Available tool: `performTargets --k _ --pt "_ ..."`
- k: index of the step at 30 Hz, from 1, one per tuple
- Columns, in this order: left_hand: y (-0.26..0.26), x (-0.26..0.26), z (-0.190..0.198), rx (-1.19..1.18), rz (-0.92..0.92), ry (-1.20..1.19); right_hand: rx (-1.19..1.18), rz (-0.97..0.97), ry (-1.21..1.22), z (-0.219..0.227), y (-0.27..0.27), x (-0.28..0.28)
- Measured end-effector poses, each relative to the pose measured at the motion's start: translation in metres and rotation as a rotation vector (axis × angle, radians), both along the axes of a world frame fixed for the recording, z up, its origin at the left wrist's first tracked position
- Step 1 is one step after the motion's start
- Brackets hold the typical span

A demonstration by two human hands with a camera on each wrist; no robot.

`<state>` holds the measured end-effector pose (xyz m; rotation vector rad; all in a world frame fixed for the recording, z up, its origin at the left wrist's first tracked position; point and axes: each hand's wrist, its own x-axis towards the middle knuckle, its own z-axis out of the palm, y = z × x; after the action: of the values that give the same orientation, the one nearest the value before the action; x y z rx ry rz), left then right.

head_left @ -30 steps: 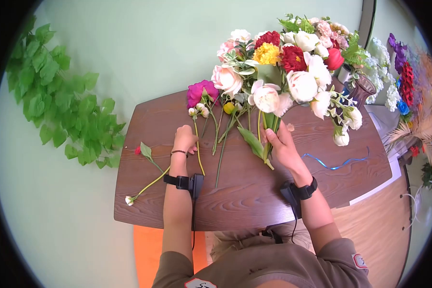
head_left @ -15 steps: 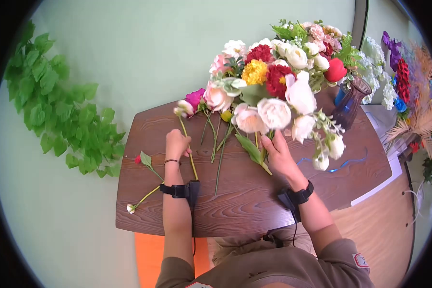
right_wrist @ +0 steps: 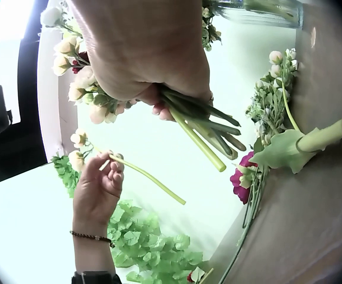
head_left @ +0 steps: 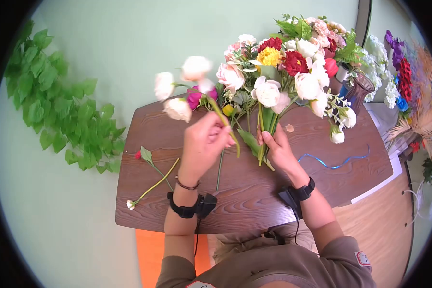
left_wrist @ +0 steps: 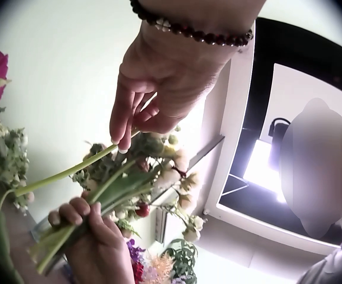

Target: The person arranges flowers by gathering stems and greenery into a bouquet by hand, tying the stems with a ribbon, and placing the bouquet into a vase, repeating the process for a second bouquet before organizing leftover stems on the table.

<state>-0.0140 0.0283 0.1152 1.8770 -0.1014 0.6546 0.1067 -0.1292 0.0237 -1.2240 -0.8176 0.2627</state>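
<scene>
My left hand [head_left: 204, 144] is raised above the table, pinching the green stem of a white flower spray [head_left: 178, 109] between thumb and fingers. Its several blooms lean away to the left, and the cut end of the stem [right_wrist: 159, 186] hangs free in the right wrist view. My right hand [head_left: 281, 151] grips a bundle of stems [right_wrist: 203, 133] under a large bouquet [head_left: 266, 93] of white, pink, red and yellow flowers. In the left wrist view, the spray's stem crosses close above the right hand [left_wrist: 100, 245].
On the brown table [head_left: 254, 206] lie a magenta flower [head_left: 194, 99], a yellow bud [head_left: 228, 110], a red bud [head_left: 138, 155], a small white bud [head_left: 130, 205] and a curled blue ribbon [head_left: 333, 167]. A dark glass vase [head_left: 361, 91] stands at the back right; leafy vines [head_left: 48, 101] hang at left.
My left hand has lifted the white flower spray off the table and brought it up and right, toward the bouquet. The bouquet dipped toward me, then tilted back; my right hand keeps its grip.
</scene>
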Motion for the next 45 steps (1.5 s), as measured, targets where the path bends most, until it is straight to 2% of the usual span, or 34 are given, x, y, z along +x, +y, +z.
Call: performTargets --k 2,5,12,15,17,21,23,24,27,29,32,35,40,42,44,45 --pt "-0.010 0.002 -0.006 0.063 -0.065 -0.012 -0.057 -0.022 -0.040 -0.002 0.000 0.000" --pt "-0.017 0.007 -0.014 0.154 -0.063 -0.029 -0.083 -0.021 -0.030 -0.003 0.001 -0.004" --pt "-0.016 0.020 -0.032 0.098 -0.062 0.042 -0.177 -0.033 -0.088 -0.004 0.002 -0.013" --pt "-0.015 0.024 -0.043 0.165 0.000 0.051 -0.210 -0.074 -0.163 -0.004 0.003 -0.015" --pt "-0.018 0.028 -0.050 0.130 0.037 -0.106 -0.218 -0.117 -0.288 0.001 0.003 -0.019" --pt "-0.019 0.027 -0.048 0.140 0.078 -0.069 -0.226 -0.083 -0.169 0.005 0.003 -0.022" --pt "-0.019 0.026 -0.043 -0.026 -0.021 0.111 -0.219 0.083 -0.074 0.008 0.001 -0.021" --pt "-0.016 0.031 -0.047 0.059 -0.004 -0.010 -0.138 0.038 -0.100 0.007 0.004 -0.023" --pt "-0.014 0.030 -0.043 0.089 0.010 -0.078 -0.033 0.005 -0.066 0.002 0.002 -0.014" --pt "-0.010 0.033 -0.044 0.024 0.016 -0.074 -0.042 -0.006 -0.125 0.006 -0.001 -0.009" --pt "0.010 0.041 -0.056 0.188 0.086 0.099 0.120 -0.070 -0.088 0.008 -0.003 -0.006" --pt "0.024 0.051 -0.074 0.294 0.135 0.220 0.117 -0.095 -0.076 0.011 -0.006 -0.007" --pt "0.040 0.066 -0.105 0.305 0.121 0.324 0.071 -0.125 -0.077 0.007 -0.005 -0.007" --pt "0.053 0.068 -0.106 0.398 0.239 0.390 0.064 -0.122 -0.096 0.006 -0.006 -0.006" --pt "0.079 0.078 -0.121 0.467 0.456 0.344 0.056 -0.124 -0.088 0.008 -0.007 -0.007" --pt "0.096 0.085 -0.136 0.475 0.450 0.340 0.043 -0.121 -0.083 0.010 -0.007 -0.007"
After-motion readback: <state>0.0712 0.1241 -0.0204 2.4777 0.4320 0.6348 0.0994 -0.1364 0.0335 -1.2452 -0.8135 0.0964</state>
